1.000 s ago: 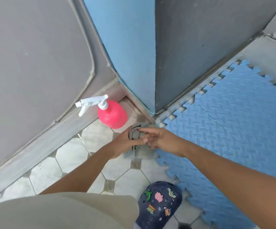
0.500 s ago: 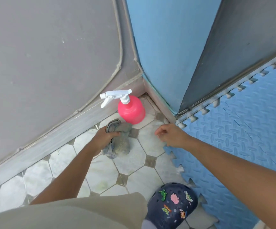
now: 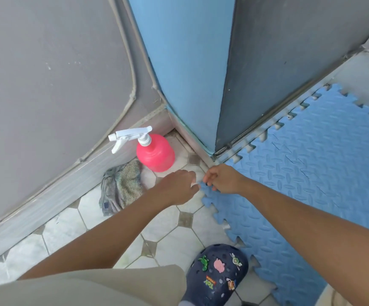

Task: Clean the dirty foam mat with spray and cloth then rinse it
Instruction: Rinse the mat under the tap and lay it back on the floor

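A blue foam mat (image 3: 307, 177) with jigsaw edges lies on the tiled floor at the right. My right hand (image 3: 223, 178) pinches its near-left corner. My left hand (image 3: 176, 187) hovers just left of that corner, fingers loosely curled and holding nothing. A crumpled grey cloth (image 3: 120, 186) lies on the tiles by the wall base. Behind the cloth stands a pink spray bottle (image 3: 154, 152) with a white trigger head.
A blue and dark grey wall corner (image 3: 214, 85) juts out right behind the mat's corner. A grey wall with a skirting ledge (image 3: 46, 195) runs along the left. My navy clog (image 3: 217, 274) stands on the tiles at the mat's near edge.
My left hand let go of the cloth, which now lies by the wall, and moved right to the mat's corner. My right hand has taken hold of that corner.
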